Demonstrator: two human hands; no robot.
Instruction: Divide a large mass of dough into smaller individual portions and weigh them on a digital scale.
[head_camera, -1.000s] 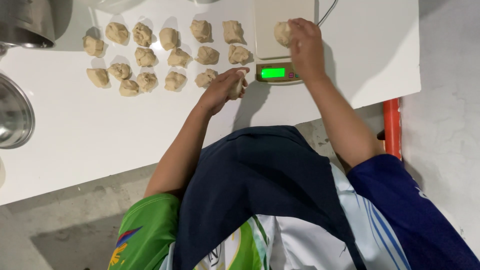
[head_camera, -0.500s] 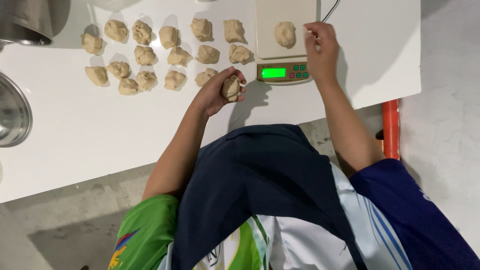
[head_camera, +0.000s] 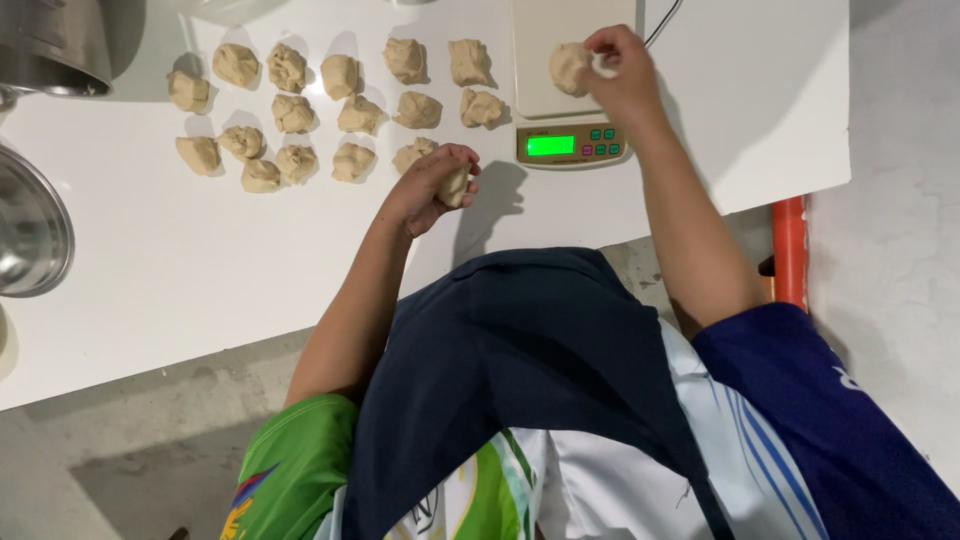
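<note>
My left hand (head_camera: 432, 188) is closed around a lump of beige dough (head_camera: 457, 186), held just above the white table (head_camera: 160, 270), beside the front row of dough pieces. My right hand (head_camera: 622, 72) reaches over a digital kitchen scale (head_camera: 572, 145) with a lit green display. Its fingertips pinch a small bit of dough (head_camera: 603, 68) against the dough lump (head_camera: 567, 68) lying on the scale's platform. Several portioned dough pieces (head_camera: 350, 112) lie in rows on the table to the left of the scale.
A round metal bowl (head_camera: 30, 230) sits at the table's left edge and a metal pot (head_camera: 55, 45) at the far left corner. A cable (head_camera: 662, 22) runs from behind the scale. An orange-red post (head_camera: 790, 250) stands beside the table's right front corner, on a grey concrete floor.
My right hand left the dough lump on the scale, drew back to the right, then returned to it pinching a small bit. My left hand lifted its lump off the table and turned it.
</note>
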